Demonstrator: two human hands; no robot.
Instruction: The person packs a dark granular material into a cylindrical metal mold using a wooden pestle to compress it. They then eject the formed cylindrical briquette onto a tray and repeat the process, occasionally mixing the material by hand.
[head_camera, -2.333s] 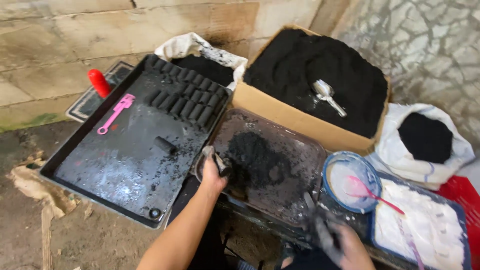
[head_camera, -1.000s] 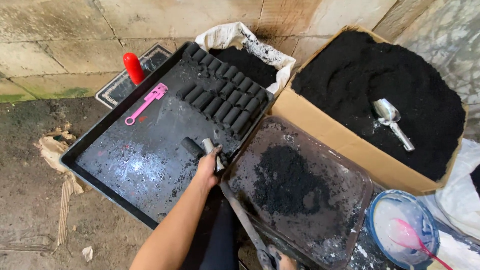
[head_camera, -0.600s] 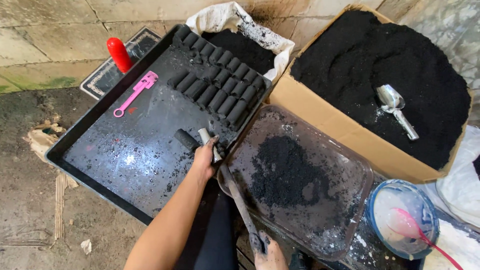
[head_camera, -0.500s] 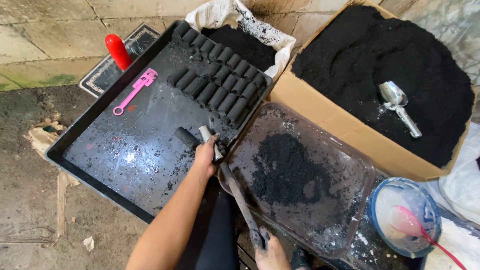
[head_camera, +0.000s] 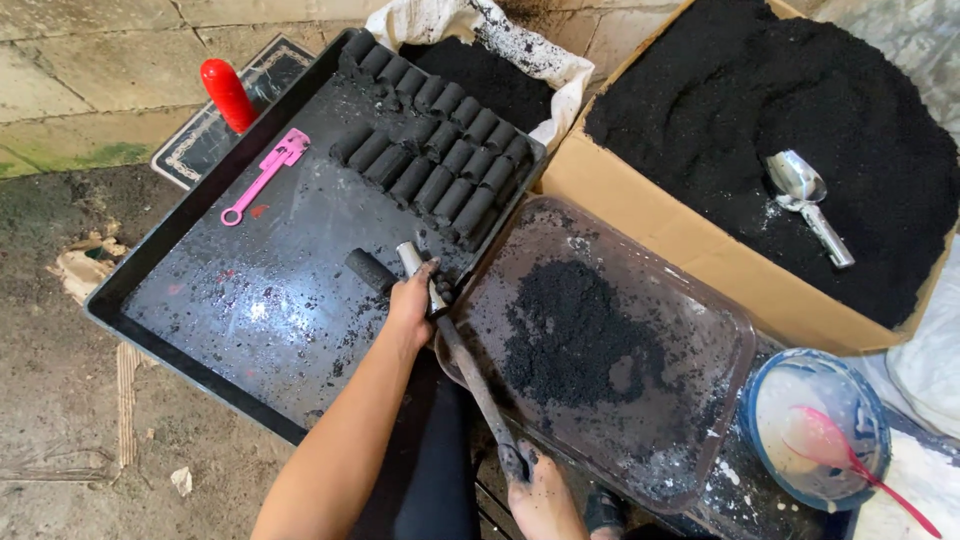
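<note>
Left hand (head_camera: 412, 300): centre of the frame, at the near right edge of the black tray (head_camera: 150, 262), fingers closed around the upper end of a long metal tube press (head_camera: 455, 350). The pale tip of the tube juts out above the fingers and points toward the upper left.

Right hand (head_camera: 540, 490): bottom centre of the frame, blackened, clenched around the lower end of the same tube press; only part of it shows at the frame edge.

Tube press: runs diagonally from the tray down to the bottom centre, crossing the near left corner of the clear plastic tray (head_camera: 720, 320).

Loose black cylinder (head_camera: 370, 270): lies on the black tray just left of the tube tip, touching or nearly touching it; which cannot be told.

Rows of black cylinders (head_camera: 440, 170): packed side by side in the tray's upper right part.

Pink tool (head_camera: 262, 178): flat on the tray, upper left.

Red handle (head_camera: 227, 94): upper left, beyond the tray.

Clear plastic tray: right of centre, with a heap of black powder (head_camera: 575, 335) in it.

Cardboard box (head_camera: 640, 205): upper right, filled with black powder, a metal scoop (head_camera: 808, 203) lying on top.

Blue-rimmed bowl (head_camera: 870, 420): lower right, holding a pink spoon (head_camera: 835, 450).
</note>
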